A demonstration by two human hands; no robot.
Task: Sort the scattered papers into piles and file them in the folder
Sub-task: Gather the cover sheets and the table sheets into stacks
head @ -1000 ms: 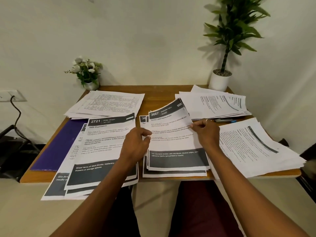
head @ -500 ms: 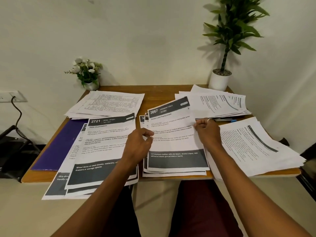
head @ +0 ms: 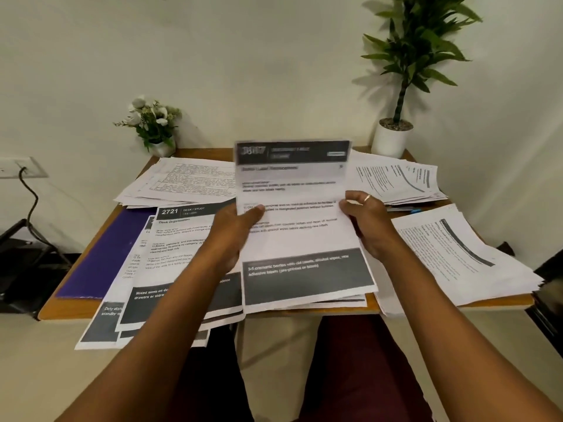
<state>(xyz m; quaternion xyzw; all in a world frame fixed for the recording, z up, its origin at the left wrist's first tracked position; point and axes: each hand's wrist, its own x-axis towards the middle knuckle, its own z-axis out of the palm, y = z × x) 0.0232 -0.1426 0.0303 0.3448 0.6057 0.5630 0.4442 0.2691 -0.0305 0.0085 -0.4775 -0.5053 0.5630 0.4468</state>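
You hold a printed sheet [head: 292,208] up above the table [head: 198,153] with both hands. Your left hand [head: 234,226] pinches the left edge: the thumb [head: 254,212] lies on the printed face and the other fingers are hidden behind the paper. Your right hand [head: 365,220] grips the right edge at about the same height, fingers curled round it, with a ring [head: 367,197] on one finger. The sheet is blurred, so its header number cannot be read surely, and I cannot tell if it is one sheet or several. Its lower edge hangs just over the middle pile [head: 341,301], which lies at the near edge of the table.

To the left of your left arm lies the 2721 pile [head: 182,254], and its near sheets hang over the table edge. The purple folder [head: 100,257] lies flat at the left side, partly under that pile. Behind both is the far left pile [head: 182,181]. At the right side, the right pile [head: 451,254] spreads to the near corner. The far right pile [head: 396,178] lies behind it, with a pen [head: 408,210] between the two. Small flowers [head: 155,126] stand at the far left corner and a potted plant [head: 405,71] at the far right corner.
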